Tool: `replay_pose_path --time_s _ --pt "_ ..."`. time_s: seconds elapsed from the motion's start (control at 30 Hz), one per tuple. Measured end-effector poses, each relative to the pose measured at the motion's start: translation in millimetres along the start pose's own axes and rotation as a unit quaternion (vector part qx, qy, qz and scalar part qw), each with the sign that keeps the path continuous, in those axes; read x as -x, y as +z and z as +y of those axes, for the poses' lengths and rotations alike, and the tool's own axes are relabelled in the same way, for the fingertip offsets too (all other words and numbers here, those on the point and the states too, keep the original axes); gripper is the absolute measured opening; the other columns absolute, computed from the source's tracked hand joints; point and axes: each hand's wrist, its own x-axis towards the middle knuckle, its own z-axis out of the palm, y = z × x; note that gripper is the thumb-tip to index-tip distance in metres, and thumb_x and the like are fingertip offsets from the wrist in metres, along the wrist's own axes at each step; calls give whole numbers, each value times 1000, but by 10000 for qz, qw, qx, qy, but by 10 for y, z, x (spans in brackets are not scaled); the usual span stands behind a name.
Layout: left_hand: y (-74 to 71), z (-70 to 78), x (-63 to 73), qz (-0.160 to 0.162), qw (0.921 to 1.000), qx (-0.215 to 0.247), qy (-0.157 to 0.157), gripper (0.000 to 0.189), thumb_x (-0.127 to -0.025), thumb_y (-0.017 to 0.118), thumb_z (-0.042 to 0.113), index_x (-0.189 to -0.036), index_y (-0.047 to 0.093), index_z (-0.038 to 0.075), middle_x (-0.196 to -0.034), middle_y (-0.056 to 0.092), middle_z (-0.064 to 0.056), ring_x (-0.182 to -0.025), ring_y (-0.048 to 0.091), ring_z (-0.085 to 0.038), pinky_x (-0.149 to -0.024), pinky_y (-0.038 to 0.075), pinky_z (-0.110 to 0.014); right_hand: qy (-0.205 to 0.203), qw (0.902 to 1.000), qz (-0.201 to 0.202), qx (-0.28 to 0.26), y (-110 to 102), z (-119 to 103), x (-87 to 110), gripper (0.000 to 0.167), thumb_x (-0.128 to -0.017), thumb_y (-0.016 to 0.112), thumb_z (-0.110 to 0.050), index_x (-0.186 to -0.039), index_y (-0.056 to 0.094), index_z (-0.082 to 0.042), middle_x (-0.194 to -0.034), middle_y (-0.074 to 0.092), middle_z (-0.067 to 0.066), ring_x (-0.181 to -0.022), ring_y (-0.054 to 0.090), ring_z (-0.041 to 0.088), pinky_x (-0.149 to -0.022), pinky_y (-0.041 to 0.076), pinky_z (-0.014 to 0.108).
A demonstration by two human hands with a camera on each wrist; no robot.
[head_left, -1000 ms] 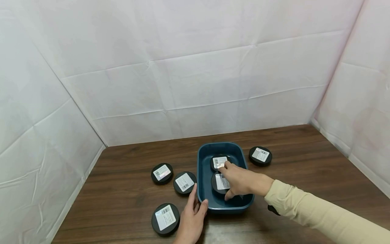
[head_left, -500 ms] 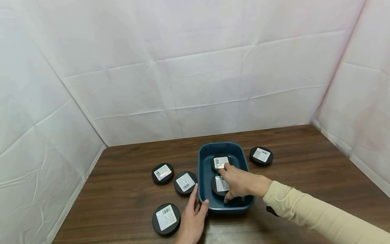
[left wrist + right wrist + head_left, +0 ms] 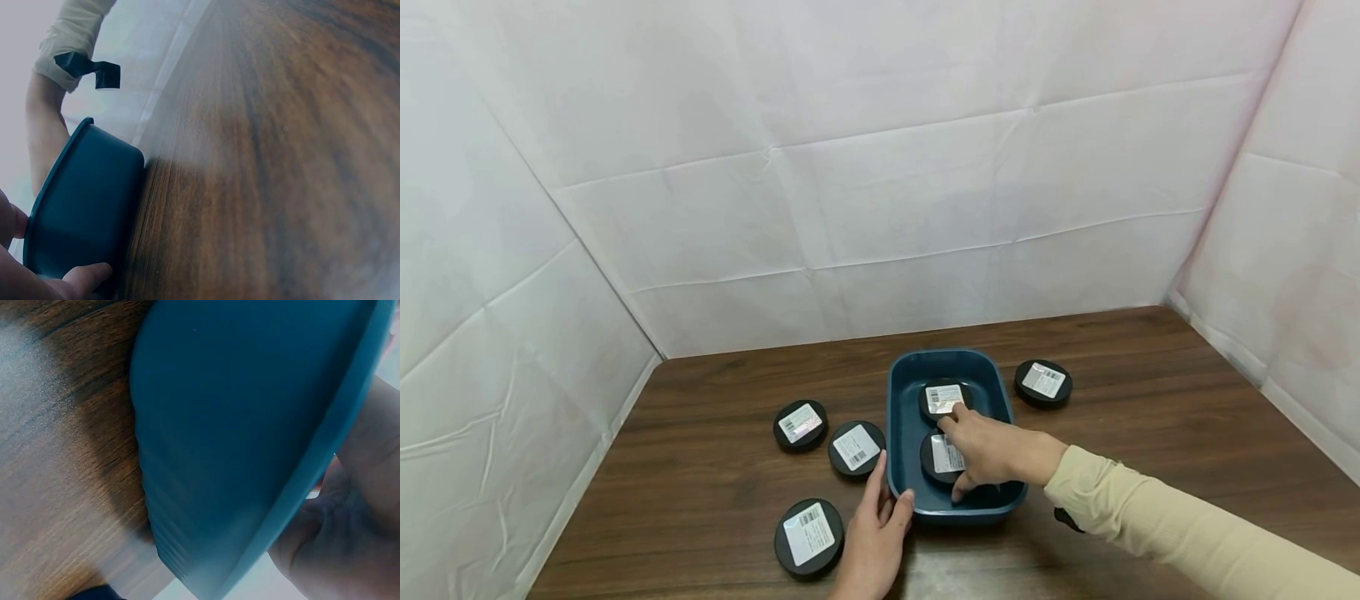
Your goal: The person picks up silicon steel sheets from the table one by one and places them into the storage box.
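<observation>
In the head view, a dark blue plastic bin stands on the table, with black puck-like discs bearing white barcode labels inside. My left hand holds the bin's near left corner; in the left wrist view, its thumb and a finger touch the bin's outer wall and rim. Inside the bin, my right hand grips the nearer disc, thumb at its near side and fingers at its far side. Just beyond it lies another disc. The right wrist view shows mostly the bin's outer wall, which hides the grip.
Left of the bin, three labelled black discs lie on the wooden table: a far one, one beside the bin and a near one. Another disc lies to its right. White sheeting encloses the back and sides.
The disc under my right hand has shifted very slightly toward me inside the bin. Both hands otherwise keep their places, and the discs on the table have not moved.
</observation>
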Motion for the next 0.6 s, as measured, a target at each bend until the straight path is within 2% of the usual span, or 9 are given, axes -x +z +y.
replay_pose_path --time_s 0.2,0.4,0.6 --pt "2 13 4 -15 10000 -29 -12 69 -104 55 33 -161 20 15 -155 35 -33 -142 42 -42 -107 48 -45 -16 10000 44 77 36 -22 4 95 -69 92 -41 -142 48 2 -131 50 20 -108 59 24 -98 55 42" --pt "-12 -11 -22 -59 9999 -60 75 69 -105 54 32 -162 18 13 -155 31 -36 -141 41 -45 -106 49 -46 -152 9995 277 54 69 -21 15 96 -63 95 -38 -137 51 5 -123 49 19 -99 62 23 -91 57 38" --pt "-7 -12 -19 -42 9999 -99 86 70 -105 54 34 -161 19 13 -156 30 -35 -141 41 -45 -106 49 -46 -126 9994 331 23 75 -19 21 96 -63 95 -38 -136 50 5 -124 50 19 -98 61 22 -94 56 39"
